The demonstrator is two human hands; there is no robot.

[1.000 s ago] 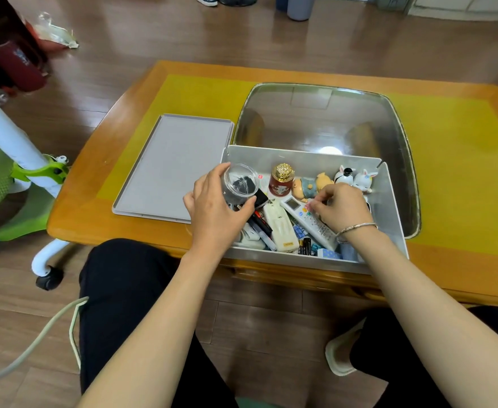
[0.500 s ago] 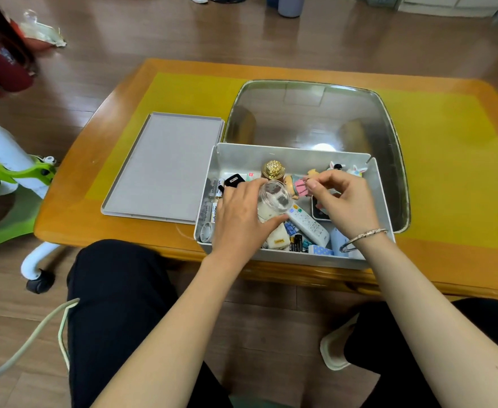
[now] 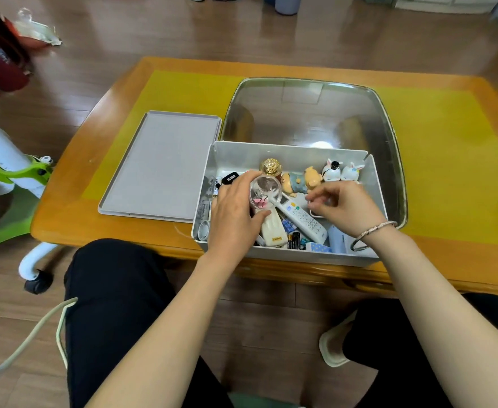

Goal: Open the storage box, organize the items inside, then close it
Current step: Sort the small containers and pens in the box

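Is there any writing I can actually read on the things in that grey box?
None reads clearly.
Black script on the white tubes at the box's left end: too blurred.
Small gold label on the cream remote: too small.
Button markings on the white remote: too small.
Print on the batteries: unreadable.
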